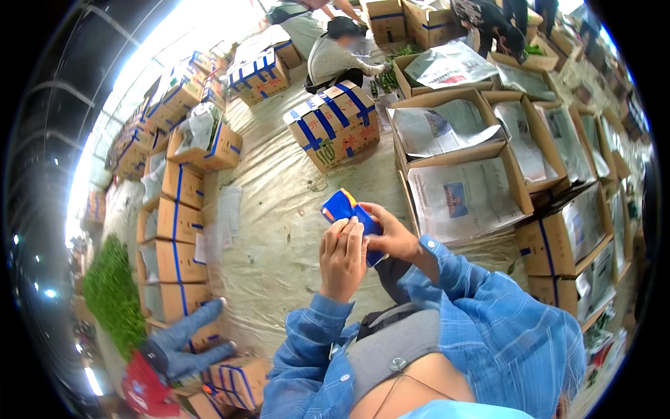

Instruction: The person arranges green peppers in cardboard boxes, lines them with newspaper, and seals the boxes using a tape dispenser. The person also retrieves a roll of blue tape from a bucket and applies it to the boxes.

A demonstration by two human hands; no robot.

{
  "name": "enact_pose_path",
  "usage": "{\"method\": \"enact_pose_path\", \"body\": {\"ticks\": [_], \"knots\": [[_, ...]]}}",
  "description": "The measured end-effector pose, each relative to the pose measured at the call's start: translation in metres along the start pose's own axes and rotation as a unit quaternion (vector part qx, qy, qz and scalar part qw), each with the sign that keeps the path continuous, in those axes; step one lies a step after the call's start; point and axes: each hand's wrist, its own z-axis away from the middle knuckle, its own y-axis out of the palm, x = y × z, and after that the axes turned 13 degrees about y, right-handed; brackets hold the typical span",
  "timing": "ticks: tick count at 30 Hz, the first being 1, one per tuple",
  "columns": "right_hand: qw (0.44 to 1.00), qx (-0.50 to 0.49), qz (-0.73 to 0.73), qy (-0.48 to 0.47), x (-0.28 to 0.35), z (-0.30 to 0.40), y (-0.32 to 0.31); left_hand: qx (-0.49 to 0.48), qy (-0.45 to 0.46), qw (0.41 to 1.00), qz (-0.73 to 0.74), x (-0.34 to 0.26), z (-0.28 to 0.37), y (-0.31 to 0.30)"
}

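Observation:
A blue object with orange and yellow edging (341, 204) is held between both hands in front of my body. It may be a hand tape dispenser, but fingers cover much of it and I cannot tell for certain. My left hand (343, 259) lies over its near side, fingertips pressed on the blue surface. From the right, my right hand (393, 234) grips its other side with thumb and fingers. Beyond the hands, a closed carton (335, 128) bound with blue tape stands on the floor sheet (277, 251).
Open newspaper-lined cartons (466, 196) crowd the right. Taped cartons (180, 217) are stacked along the left, near a green heap of vegetables (112, 293). A crouching person (335, 57) handles green produce ahead. Another person in jeans (191, 335) is at lower left.

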Motion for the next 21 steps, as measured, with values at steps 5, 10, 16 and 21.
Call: {"method": "enact_pose_path", "body": {"ticks": [5,10,16,21], "knots": [[0.981,-0.061,-0.181,0.016,0.028,-0.071,-0.019,0.035,0.061,0.995,0.064,0.066,-0.050,0.039],[0.960,-0.149,-0.236,-0.021,0.033,-0.105,-0.061,0.022,0.151,0.981,0.121,0.102,-0.103,0.086],[0.904,-0.288,-0.304,-0.090,0.006,-0.095,-0.116,0.043,0.250,0.938,0.237,0.108,-0.149,0.158],[0.827,-0.452,-0.303,-0.144,-0.015,-0.078,-0.126,0.107,0.342,0.849,0.390,0.116,-0.164,0.214]]}}
